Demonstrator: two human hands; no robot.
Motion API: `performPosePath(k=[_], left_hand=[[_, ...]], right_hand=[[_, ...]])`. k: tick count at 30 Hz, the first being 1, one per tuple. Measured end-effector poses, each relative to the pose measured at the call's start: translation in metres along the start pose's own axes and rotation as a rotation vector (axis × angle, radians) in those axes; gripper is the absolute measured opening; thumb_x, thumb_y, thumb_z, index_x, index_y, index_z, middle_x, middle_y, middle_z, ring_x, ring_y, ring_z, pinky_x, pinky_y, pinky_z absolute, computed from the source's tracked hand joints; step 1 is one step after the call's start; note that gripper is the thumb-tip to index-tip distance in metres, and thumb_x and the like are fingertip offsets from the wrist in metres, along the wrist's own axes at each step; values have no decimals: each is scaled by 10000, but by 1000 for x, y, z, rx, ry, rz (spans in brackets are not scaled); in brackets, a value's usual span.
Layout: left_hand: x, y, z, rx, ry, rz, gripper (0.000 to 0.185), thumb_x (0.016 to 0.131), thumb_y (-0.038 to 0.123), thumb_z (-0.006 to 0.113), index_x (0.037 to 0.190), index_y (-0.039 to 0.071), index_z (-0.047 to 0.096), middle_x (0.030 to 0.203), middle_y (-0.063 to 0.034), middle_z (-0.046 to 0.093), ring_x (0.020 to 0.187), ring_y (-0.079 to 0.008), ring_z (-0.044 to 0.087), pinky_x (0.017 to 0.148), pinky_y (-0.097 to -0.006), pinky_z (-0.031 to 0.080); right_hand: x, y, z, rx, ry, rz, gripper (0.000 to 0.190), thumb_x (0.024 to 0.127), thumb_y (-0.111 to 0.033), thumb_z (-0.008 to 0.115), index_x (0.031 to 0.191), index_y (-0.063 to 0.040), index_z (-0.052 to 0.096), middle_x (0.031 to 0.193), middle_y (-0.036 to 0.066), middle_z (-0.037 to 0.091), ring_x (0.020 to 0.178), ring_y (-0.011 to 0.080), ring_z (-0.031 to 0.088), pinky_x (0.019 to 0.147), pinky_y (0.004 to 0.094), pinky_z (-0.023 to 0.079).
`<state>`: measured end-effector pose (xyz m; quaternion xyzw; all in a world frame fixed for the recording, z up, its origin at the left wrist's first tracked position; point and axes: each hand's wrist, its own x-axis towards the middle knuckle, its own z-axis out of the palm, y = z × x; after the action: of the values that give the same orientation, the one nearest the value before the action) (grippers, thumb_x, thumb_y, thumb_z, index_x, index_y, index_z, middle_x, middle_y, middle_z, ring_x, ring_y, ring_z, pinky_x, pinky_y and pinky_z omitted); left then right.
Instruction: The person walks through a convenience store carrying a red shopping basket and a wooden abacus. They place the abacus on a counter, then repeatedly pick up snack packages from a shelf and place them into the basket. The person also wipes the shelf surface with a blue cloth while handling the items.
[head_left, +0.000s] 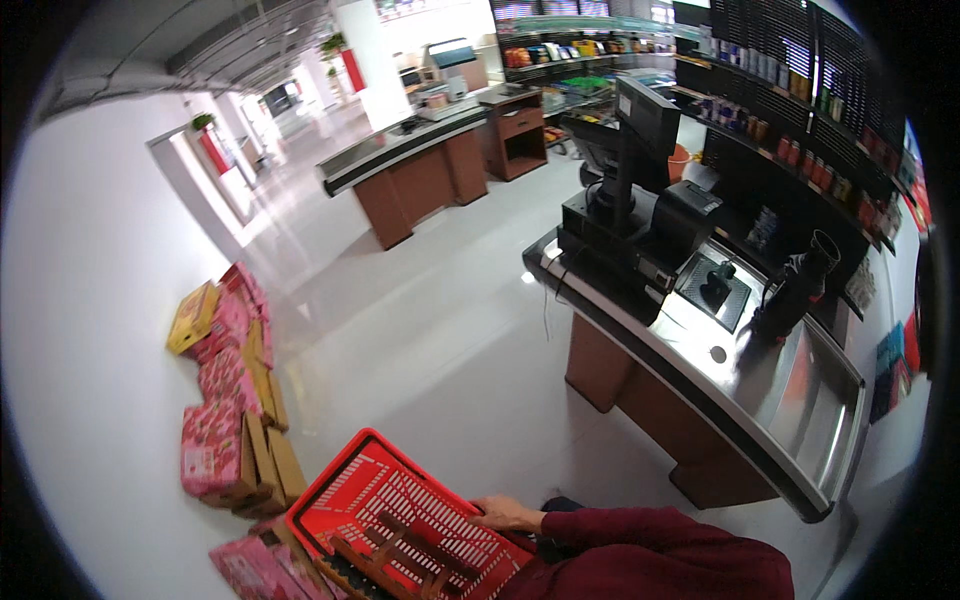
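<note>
A red plastic shopping basket (352, 480) is at the bottom centre, tilted, with its slatted inside showing. My right hand (504, 514), at the end of a dark red sleeve, grips the basket's right rim. Brown strip-like parts (382, 559) lie across the basket's lower part; I cannot tell what they are. My left hand is out of view. Left of the basket, pink patterned cardboard boxes (214, 450) stand along the white wall.
To the right stands a checkout counter (645, 390) with a monitor (649, 112), a printer-like black machine (686, 214) and a dark upright object (799, 292). Another checkout counter (420, 180) is farther ahead. Stocked shelves (780, 150) line the right. A yellow box (193, 317) tops the pile at left.
</note>
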<state>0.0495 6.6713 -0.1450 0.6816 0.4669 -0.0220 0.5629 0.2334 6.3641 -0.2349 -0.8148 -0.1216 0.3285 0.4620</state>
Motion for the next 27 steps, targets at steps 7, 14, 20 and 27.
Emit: performPosePath(k=[7, 14, 20, 27], left_hand=[[118, 121, 97, 39, -60, 83, 515, 852, 71, 660, 1326, -93, 547, 1166, -133, 655, 945, -279, 594, 850, -375, 509], [238, 242, 181, 119, -94, 118, 508, 865, 73, 657, 1334, -88, 544, 1176, -136, 657, 960, -283, 600, 863, -373, 509], [332, 328, 262, 122, -148, 146, 503, 876, 74, 654, 1340, -83, 541, 1185, -139, 658, 973, -287, 605, 874, -372, 509], [462, 425, 356, 183, -266, 154, 496, 889, 76, 651, 1347, -78, 538, 1195, -142, 660, 989, -291, 611, 887, -370, 509]], right_hand=[[150, 15, -73, 10, 92, -18, 573, 948, -478, 563, 1395, -120, 572, 1209, 189, 702, 1106, 390, 662, 937, 479, 514], [267, -7, -171, 163, 93, -28, 558, 932, -428, 575, 1405, -132, 570, 1215, 189, 701, 1108, 389, 662, 914, 488, 519], [358, -7, -262, 91, 169, -65, 532, 937, -375, 576, 1401, -115, 576, 1179, 216, 710, 1091, 395, 671, 912, 483, 522], [475, -8, -390, 112, 302, 78, 493, 954, -382, 578, 1336, -70, 590, 1144, 229, 710, 1065, 406, 670, 915, 497, 517]])
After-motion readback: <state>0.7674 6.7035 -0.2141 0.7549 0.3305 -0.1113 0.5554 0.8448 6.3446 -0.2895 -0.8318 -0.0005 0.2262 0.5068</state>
